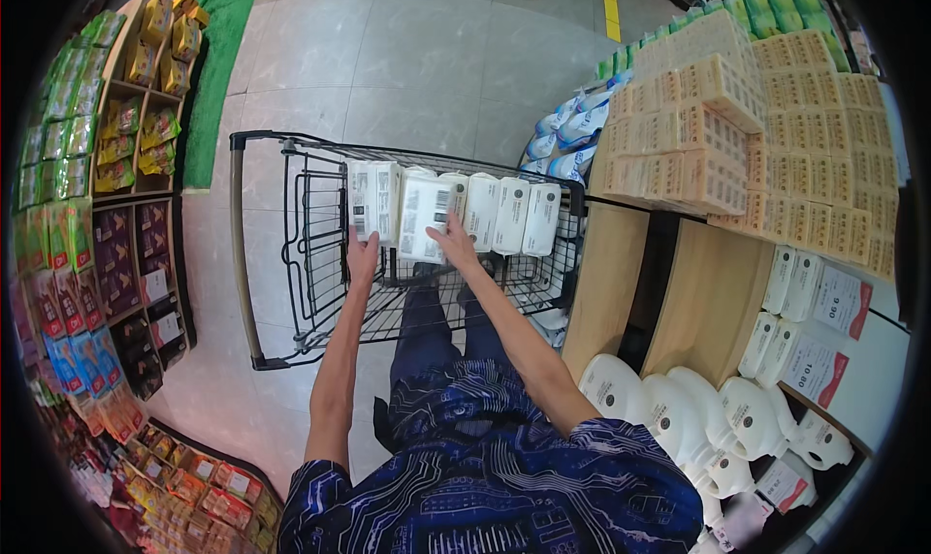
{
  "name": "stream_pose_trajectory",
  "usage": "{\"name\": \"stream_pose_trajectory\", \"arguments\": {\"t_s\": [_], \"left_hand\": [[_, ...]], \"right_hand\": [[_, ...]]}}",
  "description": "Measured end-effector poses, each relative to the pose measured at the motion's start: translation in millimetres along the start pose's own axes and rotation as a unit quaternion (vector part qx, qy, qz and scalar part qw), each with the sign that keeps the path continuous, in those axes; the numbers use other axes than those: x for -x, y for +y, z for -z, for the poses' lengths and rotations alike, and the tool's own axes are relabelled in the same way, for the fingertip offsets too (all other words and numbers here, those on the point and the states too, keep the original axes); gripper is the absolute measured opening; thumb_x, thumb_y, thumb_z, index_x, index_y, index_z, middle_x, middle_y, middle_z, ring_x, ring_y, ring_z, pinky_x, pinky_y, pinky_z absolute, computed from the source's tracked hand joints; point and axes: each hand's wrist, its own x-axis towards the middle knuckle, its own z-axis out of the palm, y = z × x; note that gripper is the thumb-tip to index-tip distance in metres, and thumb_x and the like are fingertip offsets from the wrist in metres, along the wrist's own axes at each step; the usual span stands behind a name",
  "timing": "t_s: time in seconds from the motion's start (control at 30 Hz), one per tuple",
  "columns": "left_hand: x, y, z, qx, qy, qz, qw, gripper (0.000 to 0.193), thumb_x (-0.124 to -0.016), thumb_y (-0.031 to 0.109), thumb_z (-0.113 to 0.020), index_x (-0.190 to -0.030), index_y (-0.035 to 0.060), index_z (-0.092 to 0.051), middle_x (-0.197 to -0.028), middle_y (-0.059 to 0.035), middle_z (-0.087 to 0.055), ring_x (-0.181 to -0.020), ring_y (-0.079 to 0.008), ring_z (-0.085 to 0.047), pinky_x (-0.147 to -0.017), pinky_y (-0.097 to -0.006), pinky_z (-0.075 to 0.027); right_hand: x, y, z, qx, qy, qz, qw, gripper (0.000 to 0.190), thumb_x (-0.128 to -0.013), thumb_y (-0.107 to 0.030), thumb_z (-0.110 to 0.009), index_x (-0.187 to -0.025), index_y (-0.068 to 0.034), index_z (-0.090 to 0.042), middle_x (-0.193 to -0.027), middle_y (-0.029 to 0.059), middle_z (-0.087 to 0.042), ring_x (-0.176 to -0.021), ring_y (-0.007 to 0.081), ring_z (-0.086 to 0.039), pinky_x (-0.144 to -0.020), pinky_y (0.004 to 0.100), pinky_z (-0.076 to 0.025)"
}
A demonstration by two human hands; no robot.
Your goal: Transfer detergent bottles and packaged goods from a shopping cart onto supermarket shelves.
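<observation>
A row of white plastic-wrapped packs (510,216) stands along the far side of a black wire shopping cart (320,183). My left hand (362,254) holds the near end of the leftmost pack (374,194), thumb on top and fingers at its left side. My right hand (455,246) grips the right edge of another white pack (422,209), which is tilted with its barcode side up. That pack partly covers the one to its right. Small print and barcodes mark the packs. Below them the cart's basket shows bare wire and, through it, my legs.
On the right, beige packs (676,132) are stacked high beside a wooden display platform (611,270). White jugs (676,408) and price cards (814,365) sit nearer me. Snack shelves (134,139) line the left side. The cart's handle (244,256) faces left, over grey floor tiles (407,67).
</observation>
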Motion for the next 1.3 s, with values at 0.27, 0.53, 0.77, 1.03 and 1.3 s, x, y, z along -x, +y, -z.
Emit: {"name": "stream_pose_trajectory", "arguments": {"t_s": [0.27,0.53,0.77,1.03,1.3], "left_hand": [[11.7,7.9,-37.6,-0.047,0.017,-0.008,0.999,0.078,-0.085,0.031,-0.069,-0.145,-0.0041,-0.033,-0.118,-0.0277,-0.062,-0.11,-0.0364,-0.062,-0.094,-0.0408,-0.047],[31.7,0.9,-59.8,0.213,-0.125,0.312,0.917,0.069,-0.082,0.044,-0.077,-0.129,0.0007,-0.05,-0.096,-0.0137,-0.061,-0.086,-0.0272,-0.062,-0.081,-0.044,-0.051],[34.5,17.1,-75.2,0.264,-0.106,0.21,0.935,0.059,-0.089,0.04,-0.072,-0.128,-0.0001,-0.055,-0.112,-0.0189,-0.066,-0.094,-0.0292,-0.069,-0.08,-0.0396,-0.055],[26.5,12.3,-60.0,0.238,-0.059,0.249,0.937,0.063,-0.084,0.052,-0.074,-0.109,-0.004,-0.059,-0.09,-0.0122,-0.066,-0.077,-0.0224,-0.066,-0.07,-0.0386,-0.054],[-31.8,-10.3,5.2,0.285,0.014,0.237,0.929,0.081,-0.078,0.06,-0.075,-0.13,0.0025,-0.053,-0.121,-0.0166,-0.06,-0.109,-0.0295,-0.059,-0.092,-0.0469,-0.048]], "right_hand": [[-17.5,4.3,15.4,-0.004,-0.043,0.017,0.999,0.1,-0.079,-0.042,-0.077,-0.15,0.007,-0.027,-0.147,0.0279,-0.043,-0.135,0.0343,-0.045,-0.113,0.036,-0.032],[82.7,57.4,21.1,0.075,-0.061,-0.122,0.988,0.08,-0.082,-0.036,-0.078,-0.137,0.012,-0.045,-0.13,0.0274,-0.059,-0.121,0.032,-0.058,-0.102,0.0375,-0.046],[103.4,78.9,45.7,0.032,-0.049,-0.176,0.983,0.079,-0.083,-0.037,-0.077,-0.136,0.013,-0.045,-0.127,0.0267,-0.062,-0.116,0.0286,-0.063,-0.095,0.0349,-0.05],[79.8,34.3,64.8,0.109,-0.05,-0.133,0.984,0.067,-0.08,-0.039,-0.077,-0.124,0.007,-0.06,-0.107,0.0186,-0.072,-0.097,0.0271,-0.07,-0.086,0.0337,-0.054],[63.5,26.0,44.9,0.126,-0.024,-0.104,0.986,0.072,-0.079,-0.041,-0.078,-0.127,0.008,-0.057,-0.112,0.0213,-0.07,-0.103,0.0285,-0.068,-0.09,0.0345,-0.052]]}}
